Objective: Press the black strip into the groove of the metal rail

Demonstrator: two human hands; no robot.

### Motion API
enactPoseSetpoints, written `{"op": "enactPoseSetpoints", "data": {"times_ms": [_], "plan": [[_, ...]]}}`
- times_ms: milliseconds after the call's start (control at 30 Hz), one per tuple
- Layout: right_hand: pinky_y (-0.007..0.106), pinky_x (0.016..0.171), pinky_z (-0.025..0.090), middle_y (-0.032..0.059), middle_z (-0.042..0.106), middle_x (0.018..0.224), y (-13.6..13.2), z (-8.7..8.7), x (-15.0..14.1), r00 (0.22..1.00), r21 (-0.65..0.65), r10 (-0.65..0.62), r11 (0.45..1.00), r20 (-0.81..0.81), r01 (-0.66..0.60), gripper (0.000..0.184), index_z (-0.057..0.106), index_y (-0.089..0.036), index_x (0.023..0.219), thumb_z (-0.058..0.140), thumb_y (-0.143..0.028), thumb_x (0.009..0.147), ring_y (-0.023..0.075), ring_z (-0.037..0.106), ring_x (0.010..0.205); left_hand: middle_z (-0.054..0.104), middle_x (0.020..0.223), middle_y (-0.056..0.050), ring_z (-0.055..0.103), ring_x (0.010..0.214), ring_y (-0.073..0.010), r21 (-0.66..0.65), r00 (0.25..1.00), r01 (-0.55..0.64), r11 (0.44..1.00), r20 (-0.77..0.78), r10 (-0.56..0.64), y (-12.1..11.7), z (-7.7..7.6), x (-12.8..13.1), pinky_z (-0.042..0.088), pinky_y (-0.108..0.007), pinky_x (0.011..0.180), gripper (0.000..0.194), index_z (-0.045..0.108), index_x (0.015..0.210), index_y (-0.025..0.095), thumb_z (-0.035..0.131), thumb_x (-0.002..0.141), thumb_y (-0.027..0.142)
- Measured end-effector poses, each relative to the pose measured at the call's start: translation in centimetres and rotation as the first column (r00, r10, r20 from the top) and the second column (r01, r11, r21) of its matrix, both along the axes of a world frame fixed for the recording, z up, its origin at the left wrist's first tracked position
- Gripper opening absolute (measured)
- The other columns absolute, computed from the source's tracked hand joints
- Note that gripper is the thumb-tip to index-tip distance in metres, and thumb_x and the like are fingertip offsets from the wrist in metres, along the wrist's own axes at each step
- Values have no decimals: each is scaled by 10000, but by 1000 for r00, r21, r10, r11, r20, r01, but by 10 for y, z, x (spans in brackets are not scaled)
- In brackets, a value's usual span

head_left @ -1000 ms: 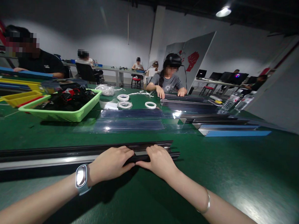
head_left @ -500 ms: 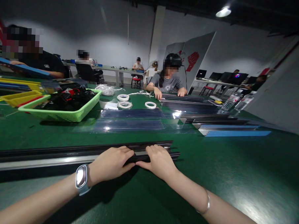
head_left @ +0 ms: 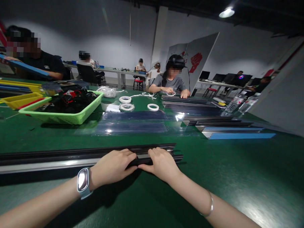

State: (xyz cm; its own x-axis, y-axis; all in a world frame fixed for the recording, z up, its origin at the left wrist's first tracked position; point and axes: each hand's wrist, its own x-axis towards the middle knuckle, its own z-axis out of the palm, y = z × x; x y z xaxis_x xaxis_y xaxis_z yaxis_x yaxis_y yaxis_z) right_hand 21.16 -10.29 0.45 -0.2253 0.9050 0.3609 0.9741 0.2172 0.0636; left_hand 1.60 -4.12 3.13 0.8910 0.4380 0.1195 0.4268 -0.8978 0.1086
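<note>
A long black channel-shaped profile (head_left: 57, 154) with a shiny silvery strip along its near side lies across the green table (head_left: 209, 183), running off the left edge of view. Close to its right end, my left hand (head_left: 117, 164) grips the near edge, fingers over the top and thumb below. Just right of it, my right hand (head_left: 162, 163) pinches the same edge in a like way. The two thumbs almost meet. My fingers hide part of the profile's inside.
Clear plastic sheets (head_left: 133, 127) lie beyond the profile. A green basket (head_left: 86, 116) of dark items stands left. White tape rolls (head_left: 153, 107) sit mid-table. More profiles (head_left: 239, 135) and water bottles (head_left: 234, 103) are at right. Co-workers sit across (head_left: 173, 78) and at left (head_left: 43, 64).
My hands and the profile stay in place. The co-worker across has raised one hand from their profiles and now has a white ring-shaped roll at it. The person at left has shifted slightly.
</note>
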Motion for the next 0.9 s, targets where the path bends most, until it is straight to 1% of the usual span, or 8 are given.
{"op": "enactPoseSetpoints", "data": {"times_ms": [233,333,567,800,900], "plan": [[307,667,413,61,623,747,-1,-2,0,1000,32,-11,999,-9,11,428,562,-162,786,586,-587,738,216,579,747,625,919,-48,583,889,-201,9,1000,-5,1000,0,5,-1,0,0,468,-319,773,223,554,980,198,421,900,358],[307,663,408,55,623,748,-1,-3,0,1000,28,-17,999,-14,18,431,560,-165,793,585,-591,736,216,579,741,625,923,-42,583,888,-204,7,1000,-5,1000,-5,5,0,0,0,471,-330,774,214,550,978,204,422,898,357],[299,661,400,53,629,754,0,-4,2,1000,38,10,999,-14,-9,426,558,-166,788,573,-590,748,208,580,742,626,931,-45,580,894,-210,8,1000,-3,1000,-8,3,0,-1,1,472,-340,776,222,548,974,200,418,900,364],[294,664,398,48,628,743,1,-4,3,999,41,33,999,-5,-33,405,554,-170,776,582,-573,752,199,580,735,625,936,-56,577,922,-201,-1,1000,10,1000,8,-10,-1,2,1,459,-312,806,237,556,1002,193,423,899,360],[293,666,400,50,627,753,0,-4,3,999,30,33,999,-6,-33,396,552,-172,786,580,-565,757,199,579,744,623,909,-43,590,885,-198,-8,1000,-1,1000,5,1,-1,3,1,463,-306,773,244,552,996,204,410,902,379]]}}
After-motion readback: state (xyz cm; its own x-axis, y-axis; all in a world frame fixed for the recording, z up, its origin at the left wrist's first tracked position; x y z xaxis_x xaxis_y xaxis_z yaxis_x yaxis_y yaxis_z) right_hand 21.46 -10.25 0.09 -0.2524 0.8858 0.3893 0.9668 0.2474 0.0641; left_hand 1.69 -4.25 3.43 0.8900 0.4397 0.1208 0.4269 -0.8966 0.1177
